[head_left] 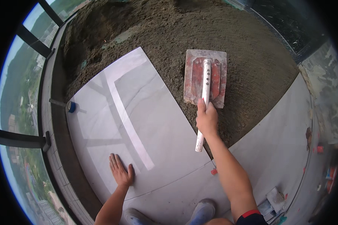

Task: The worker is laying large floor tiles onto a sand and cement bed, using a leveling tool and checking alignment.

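My right hand (207, 120) is wrapped round the white handle of a plastering float (218, 80). The float has a worn, red-and-grey rectangular plate, which lies over the grey-brown mortar bed (248, 45); whether it touches the mortar, I cannot tell. Beside the float, to its left, lies a large glossy white tile (157, 112) with pale veining and window reflections. Near that tile's front edge, my left hand (121, 173) rests flat with its fingers stretched out and holds nothing.
Mortar heaps up (97, 26) at the far left. A blue-edged roll of tape (71, 107) is at the tile's left edge, by the railing (58, 150) and windows. Laid tiles (270, 135) run along the right. A red tile spacer (214, 171) lies near a joint.
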Demonstrator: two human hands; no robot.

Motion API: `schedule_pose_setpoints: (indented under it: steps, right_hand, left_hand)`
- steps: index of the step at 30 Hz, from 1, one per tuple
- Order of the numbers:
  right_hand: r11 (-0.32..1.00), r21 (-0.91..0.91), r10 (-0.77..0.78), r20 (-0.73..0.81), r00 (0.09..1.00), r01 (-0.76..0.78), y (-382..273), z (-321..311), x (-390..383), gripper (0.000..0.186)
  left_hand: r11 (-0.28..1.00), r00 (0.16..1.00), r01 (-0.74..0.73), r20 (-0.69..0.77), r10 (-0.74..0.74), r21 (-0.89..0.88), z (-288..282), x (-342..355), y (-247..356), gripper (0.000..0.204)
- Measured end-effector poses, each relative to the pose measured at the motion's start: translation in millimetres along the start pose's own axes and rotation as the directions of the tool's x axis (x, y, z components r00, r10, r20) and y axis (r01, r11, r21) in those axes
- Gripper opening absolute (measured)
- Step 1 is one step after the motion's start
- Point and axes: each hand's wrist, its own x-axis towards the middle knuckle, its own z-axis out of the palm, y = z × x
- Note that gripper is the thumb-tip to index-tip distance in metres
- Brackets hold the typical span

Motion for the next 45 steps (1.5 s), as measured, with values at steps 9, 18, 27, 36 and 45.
schedule_pose_setpoints:
  steps: [9, 18, 27, 36, 45]
  right_hand:
    - [0.975, -0.032, 0.222, 0.095, 0.971, -0.220, 6, 42, 24, 0.057]
    - [0.942, 0.242, 0.222, 0.063, 0.973, -0.231, -23, 1, 19, 0.049]
    - [0.936, 0.108, 0.328, 0.083, 0.941, -0.336, -2, 55, 19, 0.059]
    - [0.933, 0.313, 0.174, 0.038, 0.984, -0.177, -36, -4, 43, 0.052]
    - [0.978, 0.022, 0.206, 0.027, 0.978, -0.207, -4, 48, 24, 0.058]
  left_hand:
    - [1.000, 1.000, -0.014, -0.019, 0.014, -0.021, -6, 7, -2, 0.089]
    - [0.999, 1.000, 0.004, 0.026, -0.003, -0.044, -4, 1, -12, 0.089]
    - [0.998, 0.998, -0.062, -0.013, 0.062, -0.013, -6, 8, -9, 0.088]
    - [0.998, 0.998, -0.062, -0.010, 0.062, 0.002, -1, 8, -13, 0.084]
    - [0.993, 0.990, -0.117, -0.073, 0.117, -0.001, 11, 7, -17, 0.082]
